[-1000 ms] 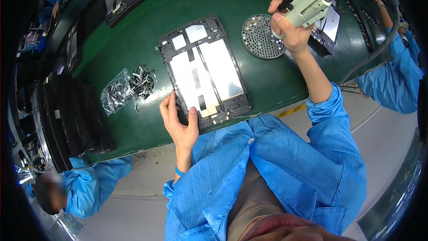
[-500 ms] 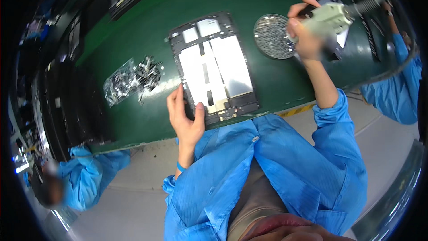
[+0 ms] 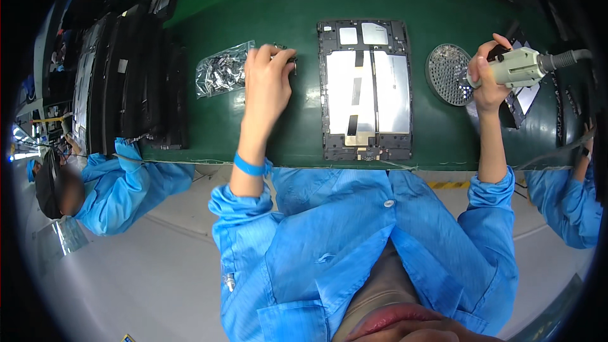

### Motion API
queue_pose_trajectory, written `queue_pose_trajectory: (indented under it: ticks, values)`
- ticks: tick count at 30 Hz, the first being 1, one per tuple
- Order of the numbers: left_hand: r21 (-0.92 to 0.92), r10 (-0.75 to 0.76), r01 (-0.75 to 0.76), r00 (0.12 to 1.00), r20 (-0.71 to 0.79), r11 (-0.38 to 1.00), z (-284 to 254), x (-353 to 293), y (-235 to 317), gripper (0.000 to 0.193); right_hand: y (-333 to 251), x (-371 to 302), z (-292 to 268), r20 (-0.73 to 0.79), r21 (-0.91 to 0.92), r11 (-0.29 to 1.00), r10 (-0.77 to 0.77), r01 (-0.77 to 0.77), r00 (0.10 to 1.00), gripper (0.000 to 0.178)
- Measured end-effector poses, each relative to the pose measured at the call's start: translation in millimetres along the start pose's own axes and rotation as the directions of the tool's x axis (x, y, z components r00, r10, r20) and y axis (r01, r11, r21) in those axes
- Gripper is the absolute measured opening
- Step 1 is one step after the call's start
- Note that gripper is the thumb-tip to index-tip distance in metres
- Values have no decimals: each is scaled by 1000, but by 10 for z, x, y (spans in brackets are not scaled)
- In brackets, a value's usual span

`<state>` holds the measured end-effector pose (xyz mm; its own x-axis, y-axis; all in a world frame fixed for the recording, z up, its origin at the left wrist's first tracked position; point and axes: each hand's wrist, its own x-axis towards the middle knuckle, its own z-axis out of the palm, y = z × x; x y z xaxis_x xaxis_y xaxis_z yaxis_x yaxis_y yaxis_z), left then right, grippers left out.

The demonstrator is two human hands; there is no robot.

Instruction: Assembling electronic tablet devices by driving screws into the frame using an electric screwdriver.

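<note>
In the head view, the left hand (image 3: 267,82) is palm down with fingers bent over a pile of small parts (image 3: 293,63); the fingertips are partly hidden, so I cannot tell whether they pinch a part. Just left of it lies a clear bag (image 3: 221,73) of small metallic pieces. To the hand's right, apart from it, the opened tablet-like device (image 3: 365,95) lies flat between the two hands. The right hand (image 3: 489,85) is wrapped around a pale powered hand tool (image 3: 516,68), its nose by the round perforated dish (image 3: 448,75) just left of that hand.
</note>
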<state>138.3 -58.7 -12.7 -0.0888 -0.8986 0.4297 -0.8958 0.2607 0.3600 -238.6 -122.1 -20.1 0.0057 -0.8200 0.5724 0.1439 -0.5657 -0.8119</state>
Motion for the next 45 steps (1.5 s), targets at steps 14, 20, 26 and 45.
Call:
queue_pose_trajectory:
  ticks: [14,20,26,45]
  values:
    - [-633,-405,514,855,323,580,241,747,-167,12,-353,426,469,-115,77,996,-31,40,993,46]
    - [-590,-408,533,845,344,606,513,836,-135,8,-347,565,1040,-50,213,977,-7,18,999,44]
    - [-469,-342,452,890,303,759,567,869,-180,9,-244,643,1513,25,267,964,5,-12,1000,41]
    - [-709,-161,592,799,580,384,494,797,-360,7,366,600,2315,73,289,957,14,-35,997,38]
